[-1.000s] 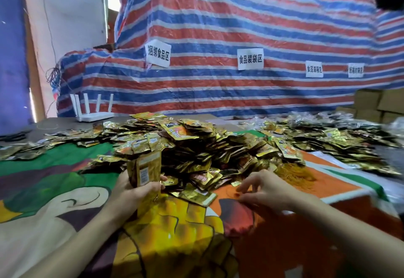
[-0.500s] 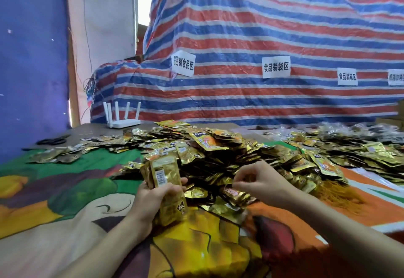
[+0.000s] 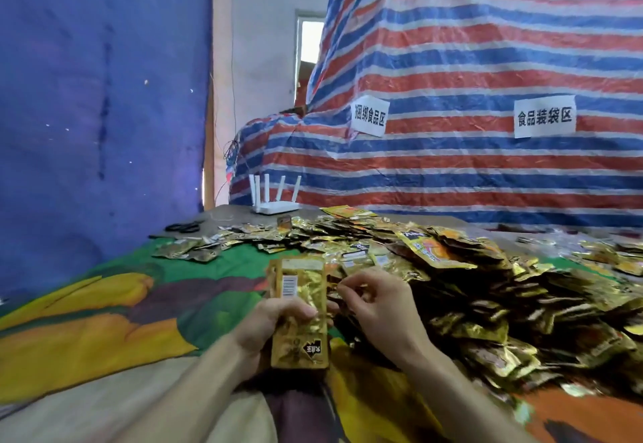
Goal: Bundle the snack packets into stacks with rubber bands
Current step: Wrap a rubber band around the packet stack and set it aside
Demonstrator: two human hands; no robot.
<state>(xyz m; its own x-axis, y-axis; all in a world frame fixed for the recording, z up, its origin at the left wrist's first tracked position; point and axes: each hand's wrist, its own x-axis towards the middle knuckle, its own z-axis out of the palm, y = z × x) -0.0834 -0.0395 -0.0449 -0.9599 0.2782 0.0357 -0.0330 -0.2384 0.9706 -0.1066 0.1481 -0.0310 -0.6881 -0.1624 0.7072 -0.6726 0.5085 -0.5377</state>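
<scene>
Behind the pile of snack packets (image 3: 487,303), a huge striped tarp (image 3: 487,59). At the pile's near left edge, left hand (image 3: 271,327) wrapped round an upright stack of packets (image 3: 304,303). Right hand (image 3: 379,307) just beside it, fingers curled, contents impossible to tell. Past the pile's far left, a white router (image 3: 275,206).

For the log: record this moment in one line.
left hand: grips packet stack | right hand: curled beside stack, contents unclear

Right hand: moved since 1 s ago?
Yes. Against the loose packet pile, the right hand has lifted off the cloth at its front edge and shifted left, beside the stack in the left hand.
</scene>
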